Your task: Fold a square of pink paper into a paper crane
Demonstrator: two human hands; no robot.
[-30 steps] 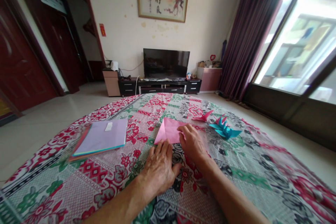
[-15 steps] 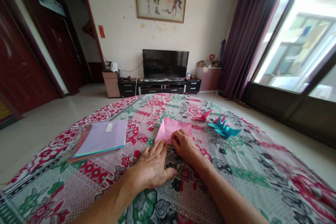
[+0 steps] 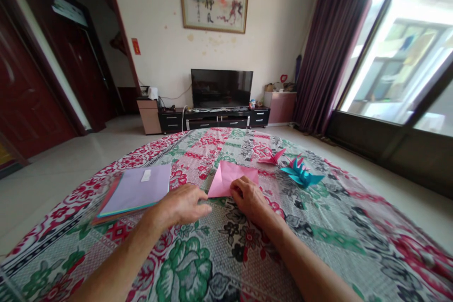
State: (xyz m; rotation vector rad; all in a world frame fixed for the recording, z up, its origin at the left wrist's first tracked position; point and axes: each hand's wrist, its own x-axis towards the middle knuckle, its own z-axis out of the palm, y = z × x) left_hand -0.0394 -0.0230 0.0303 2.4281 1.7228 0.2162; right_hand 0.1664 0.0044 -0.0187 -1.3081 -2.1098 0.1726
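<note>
A pink sheet of paper (image 3: 230,174) lies on the patterned tablecloth in front of me, with a fold running down its left side. My right hand (image 3: 246,196) is at its near edge, fingers curled and closed on the paper; the fingertips are partly hidden. Just left of the sheet is my left hand (image 3: 187,203), with nothing in it and its thumb apart from the fingers. Beside that hand lies a stack of coloured paper (image 3: 130,188), lilac on top, with a small white label (image 3: 145,175).
To the right on the tablecloth (image 3: 184,269) stand folded paper cranes: a pink crane (image 3: 273,157) and blue cranes (image 3: 302,173) with more pink behind. Beyond the round table are a television (image 3: 222,88) on a black cabinet (image 3: 226,120) and a purple curtain (image 3: 325,47).
My left hand has come off the near edge of the pink paper and moved left toward the stack. My right hand stays on the sheet. The view has tipped slightly upward.
</note>
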